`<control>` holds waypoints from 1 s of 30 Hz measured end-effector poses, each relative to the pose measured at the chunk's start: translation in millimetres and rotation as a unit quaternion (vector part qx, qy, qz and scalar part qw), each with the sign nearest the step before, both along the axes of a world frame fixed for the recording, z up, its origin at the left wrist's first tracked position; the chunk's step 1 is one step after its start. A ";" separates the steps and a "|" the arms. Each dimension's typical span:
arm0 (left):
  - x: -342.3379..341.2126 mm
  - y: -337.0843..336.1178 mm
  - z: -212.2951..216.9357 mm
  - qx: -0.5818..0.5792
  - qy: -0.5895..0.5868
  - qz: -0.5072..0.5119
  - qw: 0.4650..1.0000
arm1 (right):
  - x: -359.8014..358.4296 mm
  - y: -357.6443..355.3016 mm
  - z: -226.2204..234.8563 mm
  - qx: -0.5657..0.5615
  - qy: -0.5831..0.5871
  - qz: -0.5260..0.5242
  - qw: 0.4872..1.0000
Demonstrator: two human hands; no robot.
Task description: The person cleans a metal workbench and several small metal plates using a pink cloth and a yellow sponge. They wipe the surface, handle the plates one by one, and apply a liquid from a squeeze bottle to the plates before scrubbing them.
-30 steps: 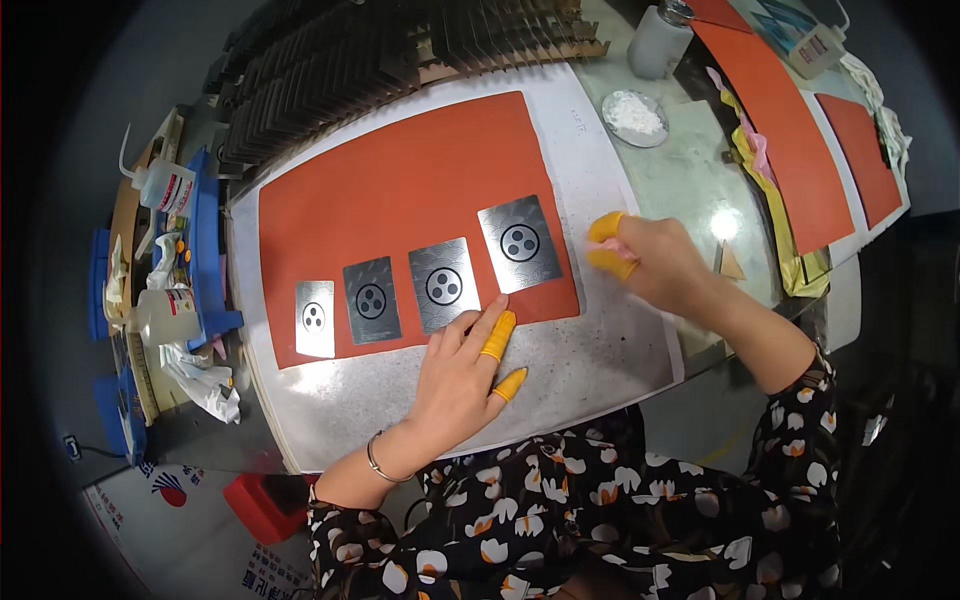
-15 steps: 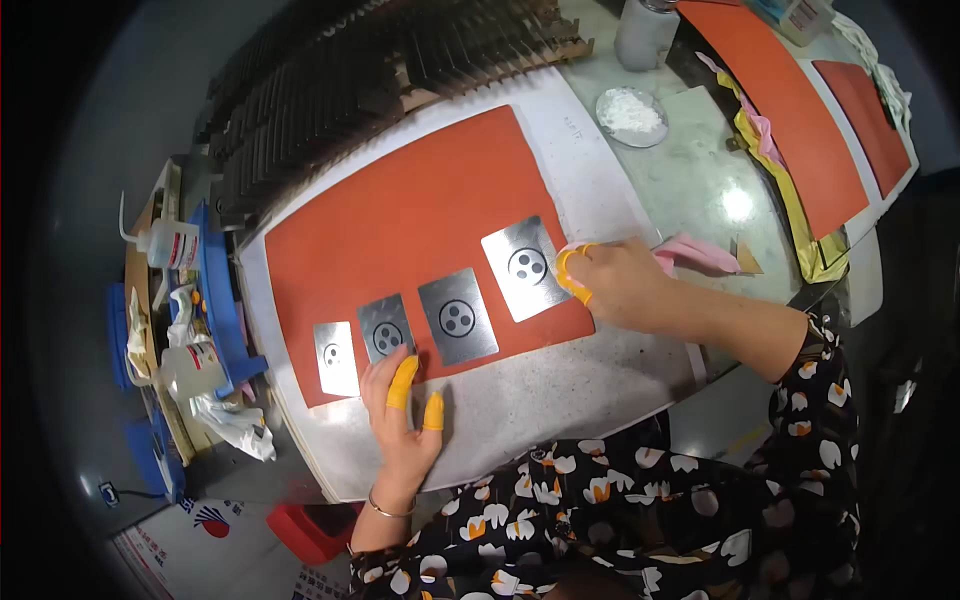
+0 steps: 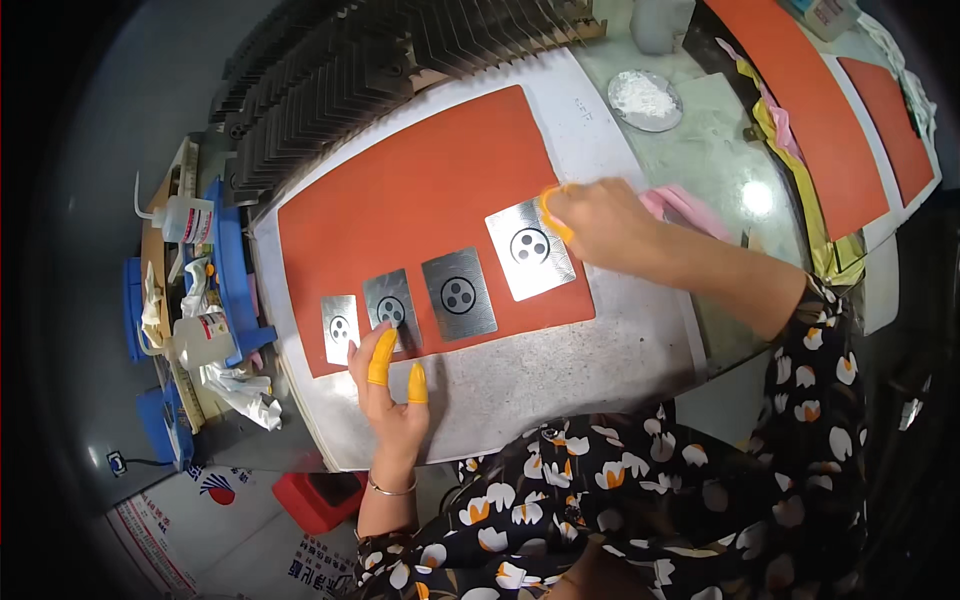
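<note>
Four square metal plates lie in a row along the near edge of the orange mat [image 3: 430,190], bare orange beyond them. Your left hand [image 3: 392,395] lies open, fingertip on the second plate [image 3: 392,308]; your right hand [image 3: 598,218] pinches the largest plate [image 3: 530,248]. Stacked dark metal pieces [image 3: 400,60] crowd the far edge.

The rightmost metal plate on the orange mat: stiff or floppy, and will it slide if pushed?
The rightmost metal plate looks like thin, flat sheet metal, so probably stiff and light. It lies flush on the orange mat, which probably grips it, so lifting an edge, as the right hand seems placed for, may work better.
</note>
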State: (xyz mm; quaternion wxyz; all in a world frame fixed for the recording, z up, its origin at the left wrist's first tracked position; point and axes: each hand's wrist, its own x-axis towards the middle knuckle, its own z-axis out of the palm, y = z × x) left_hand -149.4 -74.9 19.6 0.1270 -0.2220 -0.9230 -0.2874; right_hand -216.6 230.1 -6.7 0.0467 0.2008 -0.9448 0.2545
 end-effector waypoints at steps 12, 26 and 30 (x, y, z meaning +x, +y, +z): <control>23.9 -7.8 -7.9 0.034 0.000 0.056 0.998 | 31.0 0.5 -4.4 0.016 0.034 0.065 0.997; 26.0 3.2 -13.2 0.037 0.008 0.020 0.999 | 49.7 -13.3 -7.9 -0.025 0.055 0.021 0.998; 28.3 8.0 -16.2 0.054 0.000 0.008 0.999 | 25.4 -5.8 -2.7 -0.024 -0.009 0.014 1.000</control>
